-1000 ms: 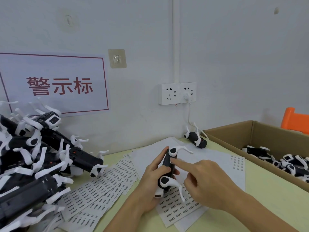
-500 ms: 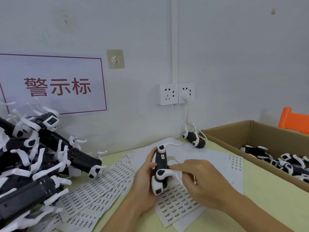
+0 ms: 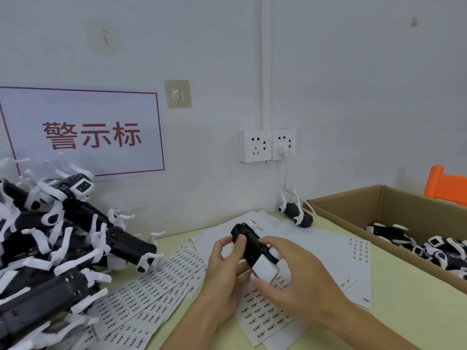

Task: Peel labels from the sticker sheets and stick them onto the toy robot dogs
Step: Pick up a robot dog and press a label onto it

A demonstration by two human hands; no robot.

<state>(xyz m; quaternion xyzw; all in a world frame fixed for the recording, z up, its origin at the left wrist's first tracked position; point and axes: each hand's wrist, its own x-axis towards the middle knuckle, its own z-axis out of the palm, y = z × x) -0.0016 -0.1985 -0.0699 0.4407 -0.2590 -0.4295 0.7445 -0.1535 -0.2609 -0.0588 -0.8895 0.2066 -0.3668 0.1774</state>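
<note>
Left hand (image 3: 225, 271) and right hand (image 3: 293, 281) gripping glossy black, white-headed toy robot dog (image 3: 252, 251), over paper sticker sheets (image 3: 151, 294)

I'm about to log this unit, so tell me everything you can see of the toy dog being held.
The held toy dog has a black, plastic-looking body with a white block end toward the camera and white leg parts mostly hidden. It is tilted above the sticker sheets, gripped by both hands: left hand, right hand. No label shows.
</note>
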